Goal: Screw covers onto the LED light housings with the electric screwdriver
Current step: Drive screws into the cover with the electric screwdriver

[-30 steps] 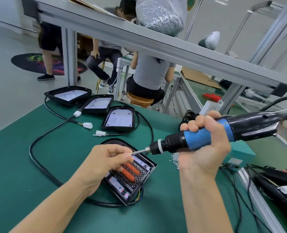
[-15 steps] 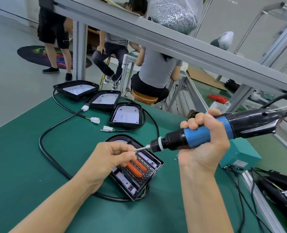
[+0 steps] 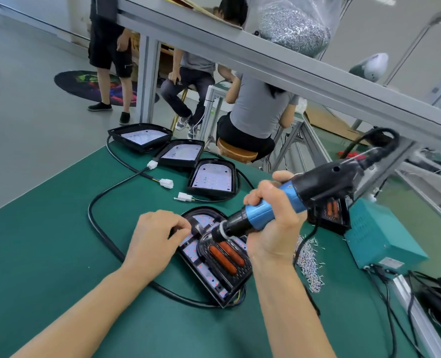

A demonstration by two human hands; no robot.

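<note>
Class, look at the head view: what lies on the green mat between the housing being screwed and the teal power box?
In the head view, a loose pile of small screws lies between housing and teal box.

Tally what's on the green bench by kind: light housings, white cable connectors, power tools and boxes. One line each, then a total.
LED light housings: 5 (one under the hands, three in a row behind it, one partly hidden behind the screwdriver)
White connectors: 3
Electric screwdriver: 1
Teal box: 1
Total: 10
</note>
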